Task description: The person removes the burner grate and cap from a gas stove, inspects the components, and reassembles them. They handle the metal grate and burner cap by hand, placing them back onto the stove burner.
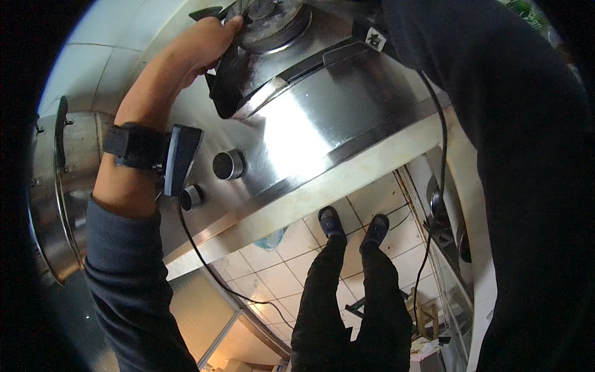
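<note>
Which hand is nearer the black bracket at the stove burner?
Left. The left hand grips the black bracket beside the burner; the right hand is hidden, only its dark sleeve showing.

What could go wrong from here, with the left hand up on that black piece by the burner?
The left hand grips a black piece at the burner; it might slip on the sloped steel front. The cable hanging from the wrist device could snag a knob. The right hand is out of view.

Right hand beyond dark sleeve (496, 124), unseen
</note>
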`<state>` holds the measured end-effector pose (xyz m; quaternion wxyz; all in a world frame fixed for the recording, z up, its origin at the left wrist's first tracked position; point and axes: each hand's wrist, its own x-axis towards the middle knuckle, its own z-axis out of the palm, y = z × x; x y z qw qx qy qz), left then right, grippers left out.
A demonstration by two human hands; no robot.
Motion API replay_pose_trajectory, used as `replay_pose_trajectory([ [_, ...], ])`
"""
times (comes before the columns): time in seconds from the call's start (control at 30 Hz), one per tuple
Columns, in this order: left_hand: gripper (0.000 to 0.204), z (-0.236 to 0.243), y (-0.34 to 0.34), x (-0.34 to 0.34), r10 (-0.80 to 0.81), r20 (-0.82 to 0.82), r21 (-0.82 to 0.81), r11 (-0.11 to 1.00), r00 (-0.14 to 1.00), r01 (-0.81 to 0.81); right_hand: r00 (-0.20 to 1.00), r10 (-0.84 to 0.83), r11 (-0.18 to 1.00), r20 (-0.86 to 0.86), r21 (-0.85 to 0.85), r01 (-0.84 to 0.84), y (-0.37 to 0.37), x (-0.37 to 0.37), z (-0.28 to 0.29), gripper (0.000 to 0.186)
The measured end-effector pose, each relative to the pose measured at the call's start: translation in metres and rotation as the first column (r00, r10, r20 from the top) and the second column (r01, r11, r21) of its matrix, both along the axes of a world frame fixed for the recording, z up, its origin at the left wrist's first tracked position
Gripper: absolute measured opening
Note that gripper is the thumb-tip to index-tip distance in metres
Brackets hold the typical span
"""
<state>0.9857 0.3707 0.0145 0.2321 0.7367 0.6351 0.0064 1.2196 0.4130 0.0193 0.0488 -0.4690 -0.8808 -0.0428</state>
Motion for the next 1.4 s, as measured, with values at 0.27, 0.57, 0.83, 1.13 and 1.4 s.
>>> replay_pose_trajectory([
  [0.27, 0.067, -0.009, 0.019, -0.011, -0.128, -0.133, 0.084, 0.987, 0.983, 0.140, 1.000, -0.005, 1.000, 0.017, 0.023, 0.004, -0.021, 0.006, -0.002, 0.027],
  [0.57, 0.067, -0.016, 0.053, -0.022, -0.229, -0.269, 0.091, 0.961, 0.935, 0.261, 0.997, 0.045, 0.998, 0.066, 0.038, -0.047, -0.025, 0.017, -0.007, 0.025],
  [0.83, 0.068, -0.033, 0.068, -0.032, -0.241, -0.172, 0.159, 0.950, 0.955, 0.269, 0.999, 0.005, 0.999, 0.053, 0.051, -0.008, -0.031, 0.012, -0.005, 0.022],
  [1.13, 0.067, 0.056, 0.018, 0.030, -0.486, -0.042, 0.364, 0.806, 0.873, 0.466, 0.990, -0.135, 0.985, -0.029, 0.103, 0.137, -0.057, 0.043, 0.020, 0.026],
  [1.4, 0.084, -0.008, 0.027, 0.044, -0.802, -0.100, 0.483, 0.478, 0.589, 0.734, -0.131, -0.231, 0.687, -0.964, -0.257, 0.680, -0.275, 0.037, -0.060, 0.052],
])
